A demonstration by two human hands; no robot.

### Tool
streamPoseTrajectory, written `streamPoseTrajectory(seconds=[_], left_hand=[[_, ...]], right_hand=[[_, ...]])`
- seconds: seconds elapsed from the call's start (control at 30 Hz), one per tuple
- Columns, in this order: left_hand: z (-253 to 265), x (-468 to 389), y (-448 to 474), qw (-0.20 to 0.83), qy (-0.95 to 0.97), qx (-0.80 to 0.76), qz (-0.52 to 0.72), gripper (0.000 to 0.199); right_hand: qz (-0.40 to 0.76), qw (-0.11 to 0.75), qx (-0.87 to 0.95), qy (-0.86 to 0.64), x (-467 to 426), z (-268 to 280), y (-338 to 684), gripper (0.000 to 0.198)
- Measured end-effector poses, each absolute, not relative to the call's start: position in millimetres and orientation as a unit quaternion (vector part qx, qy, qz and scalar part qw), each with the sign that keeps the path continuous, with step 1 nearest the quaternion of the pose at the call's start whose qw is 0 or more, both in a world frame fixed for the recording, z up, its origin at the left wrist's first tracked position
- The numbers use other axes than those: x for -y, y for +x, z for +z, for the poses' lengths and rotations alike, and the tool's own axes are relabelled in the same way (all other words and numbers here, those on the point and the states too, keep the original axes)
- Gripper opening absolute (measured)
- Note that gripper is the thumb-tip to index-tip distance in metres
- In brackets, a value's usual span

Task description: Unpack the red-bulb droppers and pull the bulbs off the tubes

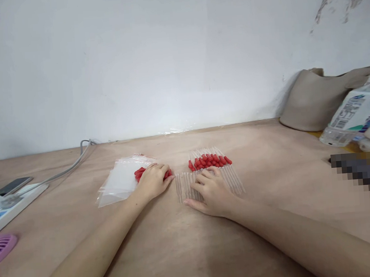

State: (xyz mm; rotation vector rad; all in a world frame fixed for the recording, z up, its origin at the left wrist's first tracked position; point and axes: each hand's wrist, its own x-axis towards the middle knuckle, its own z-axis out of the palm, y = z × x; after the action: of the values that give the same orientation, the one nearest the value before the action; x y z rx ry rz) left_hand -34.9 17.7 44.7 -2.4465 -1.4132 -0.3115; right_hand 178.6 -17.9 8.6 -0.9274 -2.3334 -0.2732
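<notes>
My left hand (153, 180) lies cupped over a small heap of red rubber bulbs (139, 173), thumb apart from the fingers; the hand hides part of the heap. Under and beside the bulbs are clear zip bags (119, 178), loosely stacked. My right hand (211, 192) rests with fingers spread on a row of clear glass dropper tubes (236, 180), covering the middle ones. Just behind that row is a bunch of droppers with red bulbs (210, 160), their clear tips toward the wall.
At the left are a white power strip (20, 207) with a grey cable (68, 168), a phone (14, 186) and a pink slatted object (1, 249). On the right stand a grey-brown bag-like container (310, 101) and a labelled clear plastic bottle (346, 115). A white wall (166, 63) bounds the table.
</notes>
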Motion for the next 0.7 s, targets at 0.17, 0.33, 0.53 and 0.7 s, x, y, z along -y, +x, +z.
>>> streamPoseTrajectory(seconds=[0.17,0.33,0.53,0.7], left_hand=[[43.0,-18.9,-37.8,0.146,-0.864,0.469,-0.107,0.026],[44.3,-19.3,-39.8,0.133,-0.868,0.469,-0.093,0.027],[52.0,-16.0,-42.3,0.088,-0.873,0.471,-0.089,0.036],[61.8,-11.4,-39.0,0.081,-0.863,0.484,-0.122,0.034]], right_hand=[[-0.101,0.295,0.883,-0.351,18.3,10.1,178.4,0.04],[-0.101,0.298,0.883,-0.349,18.3,9.7,178.3,0.04],[-0.111,0.32,0.877,-0.34,16.6,7.7,177.9,0.041],[-0.127,0.351,0.864,-0.337,14.3,14.7,184.3,0.035]])
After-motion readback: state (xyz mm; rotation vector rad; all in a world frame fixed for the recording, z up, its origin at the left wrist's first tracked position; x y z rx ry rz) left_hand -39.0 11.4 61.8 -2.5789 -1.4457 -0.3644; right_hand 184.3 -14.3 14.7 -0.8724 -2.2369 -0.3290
